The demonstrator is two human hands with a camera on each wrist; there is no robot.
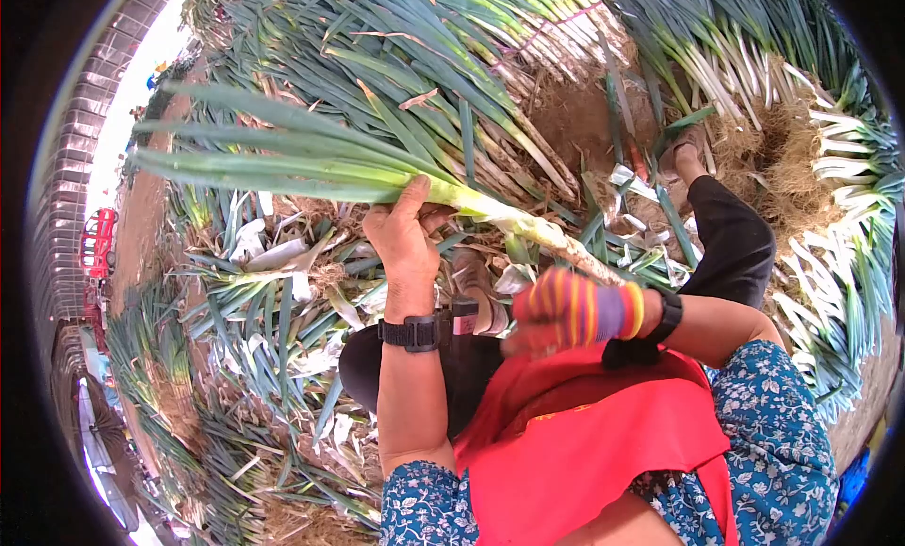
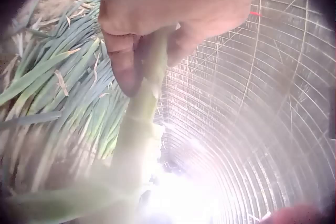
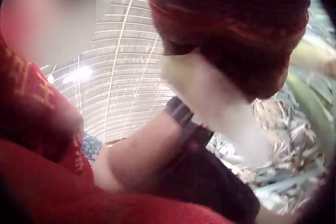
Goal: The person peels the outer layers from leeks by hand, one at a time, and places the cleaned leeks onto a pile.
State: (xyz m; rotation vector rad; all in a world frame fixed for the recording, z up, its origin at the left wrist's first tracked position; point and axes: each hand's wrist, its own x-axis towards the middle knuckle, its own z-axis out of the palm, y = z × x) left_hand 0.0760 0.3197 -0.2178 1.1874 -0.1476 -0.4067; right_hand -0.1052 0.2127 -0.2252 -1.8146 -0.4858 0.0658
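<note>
Green leaves: We see a fan of long leaves (image 1: 311, 172) stretching out to the left of the left hand (image 1: 403, 233), above the loose leaf litter (image 1: 273, 254).
Left hand: Bare, with its fingers and thumb closed round the long green onion (image 1: 495, 213), just where leaf turns to pale stem; in the left wrist view we see them on opposite sides of the stalk.
Onion's axis: We follow it from the leaves at upper left, through the left hand's grip, to the pale shank at lower right; it is held up across the front of the person, over the litter.
Lower end: It points toward the right hand (image 1: 566, 312) and lies just beside the striped glove (image 1: 603, 310); whether the two touch, we cannot tell.
Right hand: Gloved, its fingers curled and blurred above the red apron (image 1: 603, 442). In the right wrist view we find a pale strip (image 3: 220, 95) at the fingers, pinched there, we judge, and probably onion sheath.
Key relation: We judge that it is the short gap up from glove to shank, the right hand being nearer the pale end and the left hand anchoring the leafy side.
Rooted onion pile (image 1: 811, 282): We see it farthest right, well apart from both hands.
</note>
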